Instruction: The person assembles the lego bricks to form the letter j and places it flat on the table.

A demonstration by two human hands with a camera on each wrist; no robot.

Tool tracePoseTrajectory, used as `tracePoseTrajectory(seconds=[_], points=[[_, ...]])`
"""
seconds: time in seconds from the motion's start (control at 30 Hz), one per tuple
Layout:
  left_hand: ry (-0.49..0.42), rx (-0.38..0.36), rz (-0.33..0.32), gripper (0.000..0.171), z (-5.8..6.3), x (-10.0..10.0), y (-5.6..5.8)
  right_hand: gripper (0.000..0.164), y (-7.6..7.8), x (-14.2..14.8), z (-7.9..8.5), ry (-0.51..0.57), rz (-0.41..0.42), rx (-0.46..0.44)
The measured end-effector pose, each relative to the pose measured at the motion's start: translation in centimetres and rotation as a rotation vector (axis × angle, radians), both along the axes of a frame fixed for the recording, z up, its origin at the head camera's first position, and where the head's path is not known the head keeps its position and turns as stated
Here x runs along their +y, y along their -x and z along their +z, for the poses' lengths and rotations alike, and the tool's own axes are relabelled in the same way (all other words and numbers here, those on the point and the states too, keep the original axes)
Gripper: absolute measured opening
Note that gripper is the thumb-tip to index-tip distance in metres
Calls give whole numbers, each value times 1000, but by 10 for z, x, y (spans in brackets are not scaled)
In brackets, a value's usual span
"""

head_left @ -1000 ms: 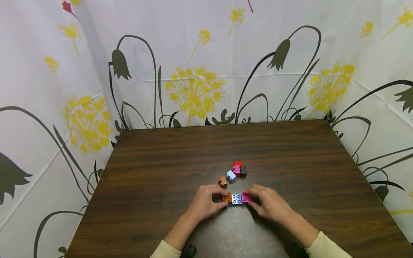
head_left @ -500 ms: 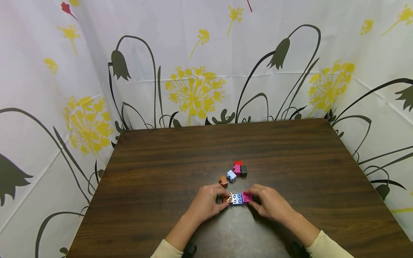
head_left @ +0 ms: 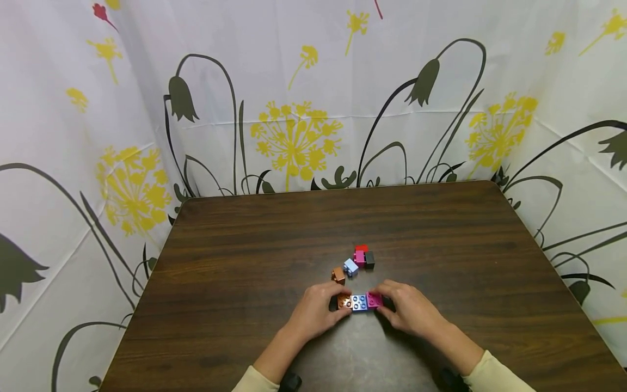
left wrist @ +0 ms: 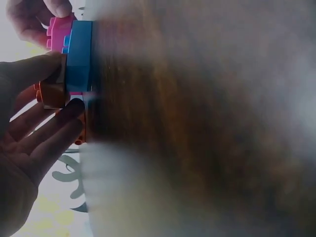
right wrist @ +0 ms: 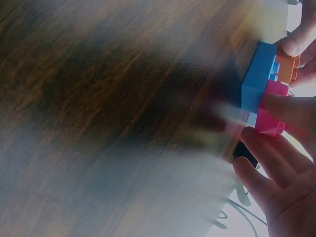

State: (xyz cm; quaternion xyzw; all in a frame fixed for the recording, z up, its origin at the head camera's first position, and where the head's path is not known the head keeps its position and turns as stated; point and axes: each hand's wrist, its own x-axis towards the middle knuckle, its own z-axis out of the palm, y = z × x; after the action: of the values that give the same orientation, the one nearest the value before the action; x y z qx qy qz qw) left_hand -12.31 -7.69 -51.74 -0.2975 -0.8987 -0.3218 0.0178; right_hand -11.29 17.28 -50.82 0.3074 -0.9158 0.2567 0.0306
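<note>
A blue toy brick (head_left: 360,303) lies on the table, studs up. An orange-brown brick (head_left: 345,301) sits on its left end and a pink brick (head_left: 374,300) on its right end. My left hand (head_left: 315,310) pinches the orange-brown brick between thumb and fingers. At the other end, my right hand (head_left: 410,306) grips the pink one the same way. Seen from the left wrist, the blue brick (left wrist: 80,57) runs beneath both upper bricks. The right wrist view shows my right thumb against the near face of the pink brick (right wrist: 271,118).
Several loose bricks lie just beyond the hands on the wooden table (head_left: 245,245): an orange-brown one (head_left: 338,275), a light blue one (head_left: 350,267), a pink one (head_left: 360,258), a black one (head_left: 369,260) and a red one (head_left: 361,248). A flowered curtain (head_left: 313,81) hangs behind.
My left thumb and hand have shifted slightly rightward along the orange-brown brick. The right hand keeps its hold on the pink brick, and the loose bricks stay where they were.
</note>
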Motion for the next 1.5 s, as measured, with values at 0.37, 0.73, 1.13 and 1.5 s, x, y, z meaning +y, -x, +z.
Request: tracePoseTrajectory(seconds=[0.37, 0.73, 1.13, 1.5], points=[[44, 21, 2, 29, 3, 2, 1, 30, 0, -1, 1, -11, -2, 11], [-1, -54, 30, 34, -1, 0, 0, 40, 13, 0, 19, -50, 10, -63], [7, -51, 0, 37, -2, 0, 1, 41, 57, -43, 27, -124, 170, 91], [28, -40, 3, 37, 0, 0, -1, 29, 82, -67, 10, -262, 321, 114]])
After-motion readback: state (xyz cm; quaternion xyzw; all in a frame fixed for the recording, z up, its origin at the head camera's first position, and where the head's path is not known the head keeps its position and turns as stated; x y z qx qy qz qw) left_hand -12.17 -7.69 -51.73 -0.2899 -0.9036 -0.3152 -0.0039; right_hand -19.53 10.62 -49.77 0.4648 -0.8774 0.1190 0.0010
